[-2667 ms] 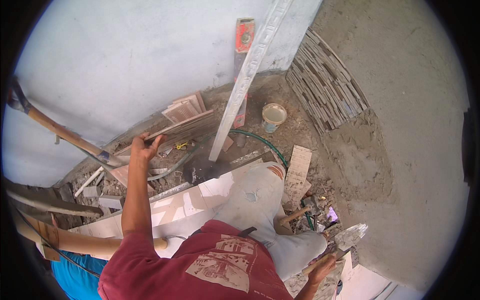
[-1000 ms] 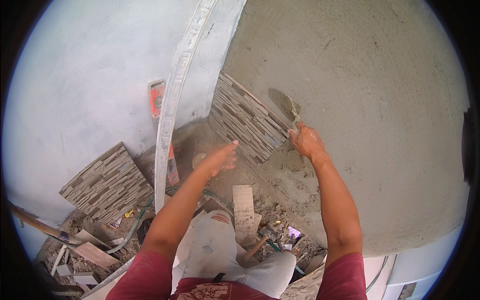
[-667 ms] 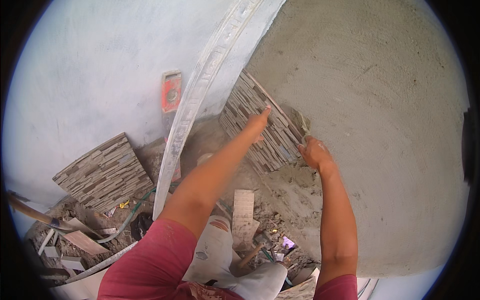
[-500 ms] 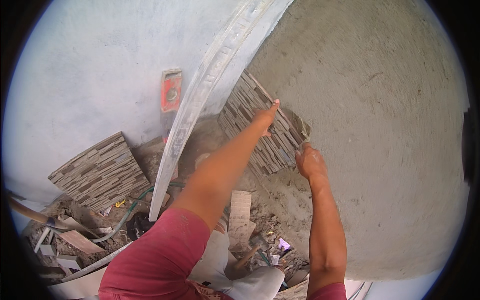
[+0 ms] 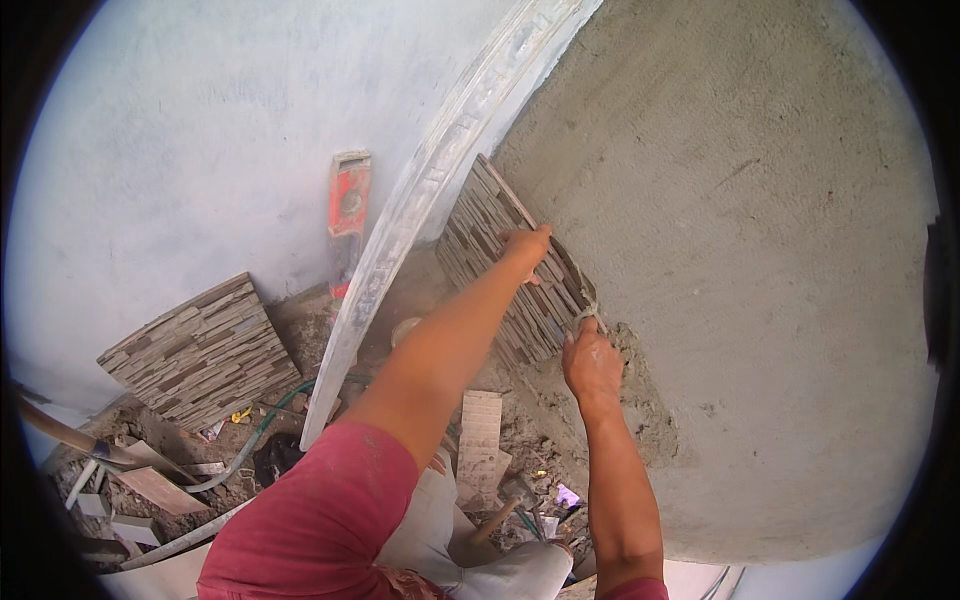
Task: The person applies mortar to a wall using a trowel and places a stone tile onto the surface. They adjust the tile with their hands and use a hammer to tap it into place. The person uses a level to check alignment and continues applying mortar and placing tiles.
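Note:
A stone-patterned tile [image 5: 490,240] stands tilted on its edge against the grey plastered wall [image 5: 760,300], close to the corner. My left hand [image 5: 527,250] grips its upper edge, with fingers bent over the patterned face. My right hand [image 5: 595,360] is closed at the tile's near right end, its fingertips around something pale and mortar-smeared that I cannot make out. Rough wet mortar shows on the wall beside and below that hand.
A long whitish straightedge [image 5: 400,220] leans in the corner, left of the tile. Behind it, a red spirit level [image 5: 348,205] rests upright on the white wall. Another patterned tile [image 5: 205,350] leans at left. Tile offcuts [image 5: 480,440], a green hose [image 5: 265,420] and a wooden handle [image 5: 60,425] lie on the littered ground.
My right hand has moved down and left along the tile's edge to its near corner. My left index finger, earlier stretched past the edge, is now drawn back onto it.

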Demonstrator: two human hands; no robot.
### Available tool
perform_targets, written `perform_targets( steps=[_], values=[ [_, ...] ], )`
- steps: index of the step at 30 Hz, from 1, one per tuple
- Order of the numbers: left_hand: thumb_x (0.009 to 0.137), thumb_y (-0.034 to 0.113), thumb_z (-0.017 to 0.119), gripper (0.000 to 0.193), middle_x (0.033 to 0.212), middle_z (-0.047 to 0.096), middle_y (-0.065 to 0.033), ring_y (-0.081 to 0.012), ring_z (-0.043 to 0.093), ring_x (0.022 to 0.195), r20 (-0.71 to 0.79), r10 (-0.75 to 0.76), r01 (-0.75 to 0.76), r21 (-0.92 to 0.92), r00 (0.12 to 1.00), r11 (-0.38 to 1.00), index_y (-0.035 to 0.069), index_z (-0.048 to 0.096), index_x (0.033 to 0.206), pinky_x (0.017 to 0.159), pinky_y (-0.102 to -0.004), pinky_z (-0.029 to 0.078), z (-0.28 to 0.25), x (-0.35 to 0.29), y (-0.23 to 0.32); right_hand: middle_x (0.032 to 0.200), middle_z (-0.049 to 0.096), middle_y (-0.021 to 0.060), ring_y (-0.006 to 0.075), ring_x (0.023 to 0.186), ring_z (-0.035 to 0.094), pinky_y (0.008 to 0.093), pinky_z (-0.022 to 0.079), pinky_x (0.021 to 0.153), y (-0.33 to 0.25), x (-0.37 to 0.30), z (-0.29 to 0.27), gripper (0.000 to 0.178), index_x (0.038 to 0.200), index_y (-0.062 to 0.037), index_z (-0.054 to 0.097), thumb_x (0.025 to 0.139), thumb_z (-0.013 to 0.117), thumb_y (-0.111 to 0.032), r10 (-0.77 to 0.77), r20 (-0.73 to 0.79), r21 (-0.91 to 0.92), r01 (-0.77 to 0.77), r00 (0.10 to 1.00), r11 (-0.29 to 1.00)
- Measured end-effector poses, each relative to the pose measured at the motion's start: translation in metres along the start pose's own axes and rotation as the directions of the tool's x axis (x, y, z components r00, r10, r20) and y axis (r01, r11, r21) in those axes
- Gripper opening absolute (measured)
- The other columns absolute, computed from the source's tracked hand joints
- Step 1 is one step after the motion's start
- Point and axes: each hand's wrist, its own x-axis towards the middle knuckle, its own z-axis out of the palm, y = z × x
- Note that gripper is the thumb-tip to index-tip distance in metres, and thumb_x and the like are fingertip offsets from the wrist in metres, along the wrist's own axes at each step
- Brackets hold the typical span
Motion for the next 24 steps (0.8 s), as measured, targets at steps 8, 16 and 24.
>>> perform_targets(
  steps=[8,16,24],
  values=[
    [0.094,0.02,0.057,0.1,0.159,0.008,-0.0329,-0.0487,0.024,0.144,0.083,-0.017,0.027,-0.125,0.996,0.992,-0.001,-0.022,0.151,0.104,-0.0615,0.047,-0.052,-0.058,-0.035,0.075,0.063,0.0319,0.05,0.076,0.065,0.0499,0.049,0.065,0.086,-0.159,0.038,0.033,0.1,0.0048,0.055,0.095,0.064,-0.027,0.233,-0.072,0.409,-0.185,0.97,0.894],
    [0.09,0.006,0.054,0.074,0.159,0.01,-0.0318,-0.0555,0.022,0.142,0.104,-0.016,0.041,-0.244,0.994,0.969,-0.011,0.015,0.15,0.102,-0.0649,0.047,-0.074,-0.058,-0.058,0.057,0.057,0.0138,0.0271,0.05,0.059,0.0398,0.048,0.049,0.186,-0.38,0.107,0.037,0.094,0.0073,0.051,0.095,0.065,-0.027,0.528,0.375,0.592,-0.635,0.762,0.496],
    [0.088,0.008,0.058,0.058,0.134,0.047,-0.0233,-0.0428,0.055,0.119,0.21,0.071,-0.012,-0.268,0.975,0.963,-0.011,0.033,0.138,0.092,-0.0572,0.056,-0.061,-0.147,-0.136,0.056,0.052,0.0084,0.0174,0.039,0.052,0.0326,0.041,0.035,0.224,-0.47,0.164,0.036,0.103,0.0067,0.048,0.098,0.06,-0.026,0.175,-0.303,0.265,-0.093,0.937,0.96]
  ],
)
